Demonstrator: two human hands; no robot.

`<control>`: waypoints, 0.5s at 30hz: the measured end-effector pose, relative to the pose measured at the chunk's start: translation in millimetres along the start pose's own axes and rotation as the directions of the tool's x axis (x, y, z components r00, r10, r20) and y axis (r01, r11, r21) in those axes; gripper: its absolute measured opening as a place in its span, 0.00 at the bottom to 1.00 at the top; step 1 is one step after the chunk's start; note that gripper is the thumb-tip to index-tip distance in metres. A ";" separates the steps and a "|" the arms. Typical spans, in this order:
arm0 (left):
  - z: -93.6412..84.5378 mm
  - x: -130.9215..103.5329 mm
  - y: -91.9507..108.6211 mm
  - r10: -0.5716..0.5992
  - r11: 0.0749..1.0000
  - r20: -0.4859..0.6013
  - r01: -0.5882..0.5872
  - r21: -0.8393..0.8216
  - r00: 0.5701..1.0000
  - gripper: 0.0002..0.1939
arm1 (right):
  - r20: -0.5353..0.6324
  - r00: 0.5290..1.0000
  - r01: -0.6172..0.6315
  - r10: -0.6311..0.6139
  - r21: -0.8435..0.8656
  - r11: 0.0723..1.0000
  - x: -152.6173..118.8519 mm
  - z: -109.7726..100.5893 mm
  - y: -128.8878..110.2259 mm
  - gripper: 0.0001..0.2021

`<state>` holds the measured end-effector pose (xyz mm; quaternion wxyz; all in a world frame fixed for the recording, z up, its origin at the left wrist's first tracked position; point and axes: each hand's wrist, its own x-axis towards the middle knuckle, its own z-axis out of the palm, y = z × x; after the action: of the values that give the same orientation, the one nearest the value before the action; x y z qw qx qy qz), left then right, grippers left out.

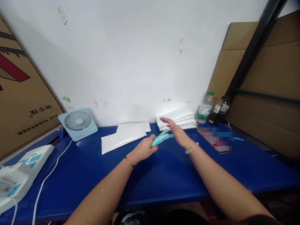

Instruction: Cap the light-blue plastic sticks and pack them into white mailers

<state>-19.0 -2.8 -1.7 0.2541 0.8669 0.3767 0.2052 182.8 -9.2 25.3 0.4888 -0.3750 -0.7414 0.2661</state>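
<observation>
My left hand (145,148) is closed round a bundle of thin, flat, light-teal strips (161,138), held above the middle of the table. Their ends fan out slightly toward my right hand (176,131). That hand is open, fingers stretched out flat, beside the strip ends; whether it touches them I cannot tell. Beyond my left hand lie white padded envelopes (124,137), overlapping on the table. Behind my right hand a stack of similar white envelopes (178,116) rests against the wall.
On the left stand a light-blue fan (78,122) and a white power strip (28,172) with cables. A green-capped water bottle (205,107), a dark drink bottle (219,111) and a phone (213,140) are on the right of the blue table (164,184). Cardboard flanks both sides.
</observation>
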 end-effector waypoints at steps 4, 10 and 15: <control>4.0 1.5 8.0 -0.031 0.964 -0.038 0.020 -0.265 0.999 0.12 | 0.133 0.991 -0.053 0.021 0.241 0.969 -1.1 26.2 -4.1 0.28; 3.8 -3.6 14.8 -0.053 0.600 0.227 0.213 -0.771 0.972 0.15 | 0.358 0.933 -0.250 0.042 0.556 0.793 -5.4 43.2 -7.1 0.37; 13.2 -5.5 17.0 -0.003 0.613 0.312 0.248 -0.750 0.950 0.12 | 0.443 0.895 -0.297 0.051 0.507 0.809 -8.7 46.4 -24.6 0.15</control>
<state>-5.9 -20.8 -2.9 0.6693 0.6608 0.2706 0.2052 134.8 -31.8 21.8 0.3840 -0.2182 -0.6765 0.5893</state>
